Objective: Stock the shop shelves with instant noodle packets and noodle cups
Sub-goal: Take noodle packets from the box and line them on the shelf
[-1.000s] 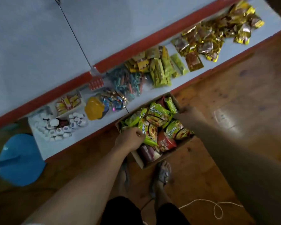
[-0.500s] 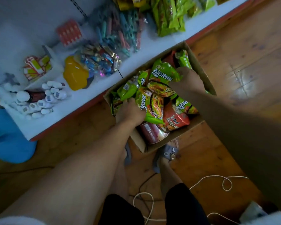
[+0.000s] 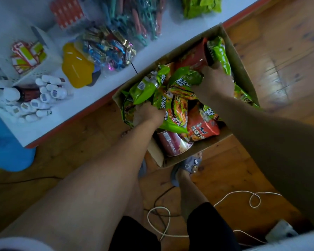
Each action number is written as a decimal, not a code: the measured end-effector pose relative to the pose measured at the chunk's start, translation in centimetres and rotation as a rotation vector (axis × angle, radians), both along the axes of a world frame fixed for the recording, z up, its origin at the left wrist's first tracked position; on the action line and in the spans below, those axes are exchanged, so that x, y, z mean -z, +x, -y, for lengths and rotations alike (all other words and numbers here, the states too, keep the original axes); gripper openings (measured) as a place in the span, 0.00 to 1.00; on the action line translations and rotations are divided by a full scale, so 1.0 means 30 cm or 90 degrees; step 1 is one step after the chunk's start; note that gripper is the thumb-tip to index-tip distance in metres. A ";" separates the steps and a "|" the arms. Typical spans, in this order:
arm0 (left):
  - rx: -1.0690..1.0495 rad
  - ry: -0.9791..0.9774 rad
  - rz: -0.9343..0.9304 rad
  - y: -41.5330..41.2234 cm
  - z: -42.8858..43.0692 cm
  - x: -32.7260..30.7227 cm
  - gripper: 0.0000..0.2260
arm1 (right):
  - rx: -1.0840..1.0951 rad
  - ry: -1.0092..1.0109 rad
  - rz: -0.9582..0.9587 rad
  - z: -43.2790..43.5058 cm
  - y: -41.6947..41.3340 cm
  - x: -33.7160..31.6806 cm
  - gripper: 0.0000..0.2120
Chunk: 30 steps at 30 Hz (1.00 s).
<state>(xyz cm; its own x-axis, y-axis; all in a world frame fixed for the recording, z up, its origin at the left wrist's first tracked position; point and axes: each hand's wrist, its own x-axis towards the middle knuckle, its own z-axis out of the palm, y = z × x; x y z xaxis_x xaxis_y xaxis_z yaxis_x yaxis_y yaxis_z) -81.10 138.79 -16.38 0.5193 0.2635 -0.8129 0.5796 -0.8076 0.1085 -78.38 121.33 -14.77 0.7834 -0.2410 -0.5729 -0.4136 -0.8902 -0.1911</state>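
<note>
A cardboard box [image 3: 243,69] on the wooden floor holds several green instant noodle packets [image 3: 184,78] and red noodle cups [image 3: 202,126]. My left hand [image 3: 148,113] is down among the packets at the box's near left side, fingers curled round the green packets there. My right hand [image 3: 215,82] reaches into the far side and grips a red noodle cup [image 3: 194,57] that lies on its side; its fingertips are hidden among the packets. Another cup [image 3: 170,144] lies at the box's near corner.
A white shelf [image 3: 91,104] with a red edge runs just behind the box, carrying white bottles [image 3: 42,98], a yellow bag [image 3: 76,67], wrapped sweets [image 3: 109,49] and clothes pegs [image 3: 134,20]. A blue stool [image 3: 5,149] stands left. White cord [image 3: 243,194] loops on the floor by my feet.
The view has dropped closer to the box. My right hand moved from the box's right rim into the far side, onto the red cup. My left hand dug deeper among the packets.
</note>
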 end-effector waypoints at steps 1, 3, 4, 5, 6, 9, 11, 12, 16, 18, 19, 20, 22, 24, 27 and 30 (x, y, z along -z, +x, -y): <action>-0.007 -0.003 0.007 -0.005 0.000 0.000 0.25 | -0.005 0.002 0.006 0.001 -0.010 0.003 0.21; -0.013 -0.006 0.022 -0.017 0.001 -0.008 0.22 | -0.004 0.014 0.023 0.003 -0.032 0.004 0.20; -0.009 -0.011 0.028 -0.023 0.002 -0.018 0.20 | 0.001 0.021 0.030 0.006 -0.043 0.000 0.20; -0.008 -0.019 0.033 -0.028 0.003 -0.027 0.18 | 0.008 0.028 0.034 0.009 -0.053 -0.004 0.20; -0.009 -0.026 0.038 -0.033 0.006 -0.036 0.16 | 0.014 0.032 0.038 0.013 -0.063 -0.013 0.20; -0.036 -0.034 0.062 -0.040 0.019 -0.077 0.15 | 0.038 0.053 0.059 0.023 -0.089 -0.050 0.20; -0.055 -0.049 0.075 -0.048 0.031 -0.113 0.17 | 0.065 0.074 0.075 0.028 -0.106 -0.088 0.20; -0.065 -0.060 0.079 -0.055 0.036 -0.132 0.19 | 0.079 0.083 0.080 0.030 -0.113 -0.112 0.19; -0.094 -0.103 0.115 -0.087 0.045 -0.222 0.18 | 0.116 0.097 0.084 0.052 -0.138 -0.227 0.18; -0.097 -0.132 0.138 -0.101 0.047 -0.279 0.17 | 0.123 0.097 0.091 0.069 -0.151 -0.293 0.17; -0.097 -0.145 0.146 -0.108 0.047 -0.310 0.17 | 0.128 0.097 0.093 0.078 -0.157 -0.326 0.18; -0.102 -0.156 0.154 -0.116 0.045 -0.342 0.17 | 0.131 0.098 0.094 0.087 -0.165 -0.360 0.19; -0.130 -0.190 0.173 -0.132 0.036 -0.411 0.17 | 0.139 0.098 0.097 0.102 -0.181 -0.436 0.20; -0.159 -0.221 0.199 -0.138 0.025 -0.489 0.17 | 0.150 0.094 0.108 0.113 -0.193 -0.518 0.21; -0.194 -0.268 0.241 -0.134 0.007 -0.630 0.17 | 0.158 0.108 0.139 0.119 -0.209 -0.657 0.20; -0.232 -0.313 0.306 -0.124 -0.012 -0.784 0.16 | 0.156 0.131 0.180 0.118 -0.217 -0.821 0.14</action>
